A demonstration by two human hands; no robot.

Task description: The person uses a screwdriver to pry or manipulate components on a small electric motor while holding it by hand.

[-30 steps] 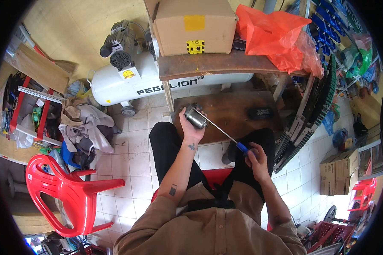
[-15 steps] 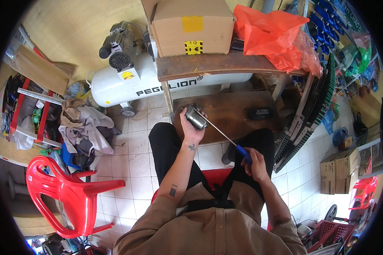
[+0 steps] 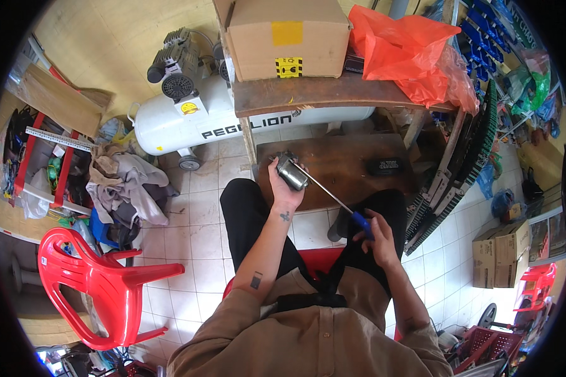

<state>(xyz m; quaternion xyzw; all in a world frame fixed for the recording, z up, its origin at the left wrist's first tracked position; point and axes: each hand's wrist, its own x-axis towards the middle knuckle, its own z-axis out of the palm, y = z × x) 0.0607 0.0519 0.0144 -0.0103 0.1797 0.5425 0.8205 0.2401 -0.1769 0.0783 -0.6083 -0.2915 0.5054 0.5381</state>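
Note:
My left hand [image 3: 284,195] is wrapped round a shiny metal cylinder [image 3: 291,174], holding it tilted above the low wooden board. A long-shafted screwdriver [image 3: 331,194] slants from it toward my right knee, its tip at the upper side of the cylinder. What the tip touches is too small to make out. At the blue handle, my right hand [image 3: 382,240] has its fingers and thumb loosely about the grip. Beyond the cylinder lies the brown board [image 3: 333,151], with a flat black case [image 3: 384,166] at its right.
Ahead stands a wooden shelf [image 3: 327,94] bearing a cardboard box [image 3: 286,41] and an orange plastic bag [image 3: 402,50]. A white air compressor [image 3: 170,125] is behind to the left. Red plastic chair [image 3: 100,289] at left; long black toothed strips [image 3: 449,176] lean at right.
My right fingers have loosened and shifted on the screwdriver handle, with the fingers more spread. The left hand and the cylinder stay almost in place.

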